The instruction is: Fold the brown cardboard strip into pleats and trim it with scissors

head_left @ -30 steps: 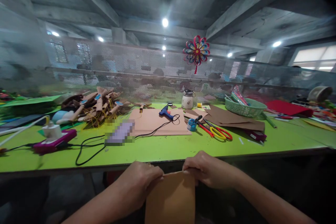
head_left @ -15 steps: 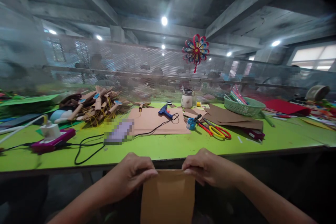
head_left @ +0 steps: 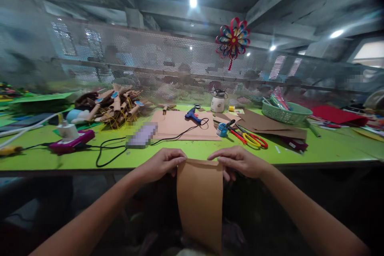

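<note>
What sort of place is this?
Probably a craft workshop: a glue gun, scissors and card sheets lie on a long green bench, and a paper pinwheel hangs on the mesh screen behind.

green table (head_left: 186, 159) | on it: cardboard sheet (head_left: 177, 126), glue gun (head_left: 193, 116), scissors (head_left: 250, 139), basket (head_left: 285, 114)

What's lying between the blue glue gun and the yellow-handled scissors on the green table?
A small blue round tub, shown in the head view.
</note>
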Available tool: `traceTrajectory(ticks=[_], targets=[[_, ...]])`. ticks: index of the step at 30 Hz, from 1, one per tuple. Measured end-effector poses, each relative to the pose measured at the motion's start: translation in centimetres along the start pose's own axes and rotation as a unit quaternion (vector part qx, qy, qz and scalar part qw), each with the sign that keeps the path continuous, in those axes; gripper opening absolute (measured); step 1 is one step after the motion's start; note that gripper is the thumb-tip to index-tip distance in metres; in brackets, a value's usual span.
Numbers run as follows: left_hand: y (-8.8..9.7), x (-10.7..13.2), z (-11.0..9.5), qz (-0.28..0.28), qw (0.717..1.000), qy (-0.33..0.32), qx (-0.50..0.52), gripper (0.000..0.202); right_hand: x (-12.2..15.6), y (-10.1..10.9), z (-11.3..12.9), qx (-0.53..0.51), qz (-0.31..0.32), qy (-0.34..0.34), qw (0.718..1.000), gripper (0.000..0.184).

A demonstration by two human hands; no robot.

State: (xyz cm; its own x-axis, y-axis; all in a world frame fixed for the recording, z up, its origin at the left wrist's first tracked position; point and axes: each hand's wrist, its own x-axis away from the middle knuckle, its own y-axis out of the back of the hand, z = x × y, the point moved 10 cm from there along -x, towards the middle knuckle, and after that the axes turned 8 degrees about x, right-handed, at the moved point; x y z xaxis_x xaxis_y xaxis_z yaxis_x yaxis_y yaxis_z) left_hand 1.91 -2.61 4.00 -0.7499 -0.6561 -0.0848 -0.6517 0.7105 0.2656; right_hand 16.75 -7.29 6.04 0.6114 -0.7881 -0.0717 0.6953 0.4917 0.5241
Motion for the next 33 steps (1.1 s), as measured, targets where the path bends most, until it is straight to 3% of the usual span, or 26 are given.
traceTrajectory(ticks=[4,8,12,16,20,24,26,29,33], targets=[[-0.3,-0.1,-0.6,0.012,0.998,-0.010,0.062,0.032,0.9,1.8,2.6,-0.043,-0.047,0.089,0.994,0.042],[-1.8,-1.2,-2.5,0.056,0.990,-0.058,0.114,0.027,0.9,0.8,5.7,0.055,-0.007,0.141,0.988,0.041],[-4.5,-3.3,-4.2,0.121,0.979,-0.110,0.125,0.028,0.9,-0.4,9.7,0.151,0.018,0.219,0.964,0.031],[-7.3,-5.8,-4.1,0.101,0.970,-0.119,0.185,0.034,1.0,1.2,11.1,0.195,-0.048,0.231,0.952,0.013],[-8.8,-7.7,-2.0,0.036,0.958,-0.089,0.269,0.041,0.9,2.4,8.3,0.246,-0.066,0.190,0.948,0.013],[-5.8,-8.6,0.4,-0.074,0.960,-0.052,0.265,0.047,-0.1,4.5,2.7,0.342,-0.086,0.087,0.932,0.022],[-3.8,-9.0,0.3,-0.098,0.975,-0.057,0.189,0.049,-1.3,5.2,0.3,0.376,-0.069,0.059,0.922,0.024],[-2.2,-9.9,-1.3,-0.076,0.992,-0.097,-0.022,0.044,-3.9,5.8,-1.6,0.395,-0.053,0.050,0.916,0.027],[-0.7,-10.7,-1.7,-0.068,0.956,-0.101,-0.267,0.028,-7.6,5.8,-2.9,0.371,-0.041,0.051,0.926,0.031]])
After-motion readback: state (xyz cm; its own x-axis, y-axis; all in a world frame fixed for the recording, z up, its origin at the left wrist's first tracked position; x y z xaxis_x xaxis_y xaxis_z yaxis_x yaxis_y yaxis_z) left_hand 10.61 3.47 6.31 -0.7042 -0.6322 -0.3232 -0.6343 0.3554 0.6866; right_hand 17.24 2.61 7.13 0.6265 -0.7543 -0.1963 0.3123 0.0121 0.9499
